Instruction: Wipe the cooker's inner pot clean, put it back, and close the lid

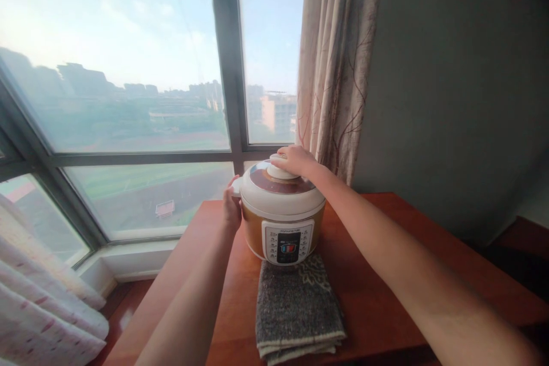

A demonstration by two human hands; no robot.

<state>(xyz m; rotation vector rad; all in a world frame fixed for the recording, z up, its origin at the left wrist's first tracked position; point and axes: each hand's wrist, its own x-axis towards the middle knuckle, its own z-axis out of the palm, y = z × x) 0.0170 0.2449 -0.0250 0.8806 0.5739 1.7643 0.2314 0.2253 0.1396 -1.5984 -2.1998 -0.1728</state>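
An electric pressure cooker (281, 211) with a white lid rim, a tan body and a dark control panel stands upright on the wooden table. My left hand (232, 206) is closed round the white side handle (236, 186) at its left. On top, my right hand (295, 160) grips the white lid handle (283, 171), its fingers curled over it. The lid sits on the body; whether it is locked I cannot tell. Directly in front of the cooker lies a folded grey towel (298, 314) with pale edges, its far end against or under the cooker's base.
The reddish wooden table (377, 297) reaches to a large window (141, 97) with grey frames. A beige curtain (330, 57) hangs behind the cooker, and a pale spotted curtain (47, 297) is at lower left. A dark wall (450, 80) stands to the right.
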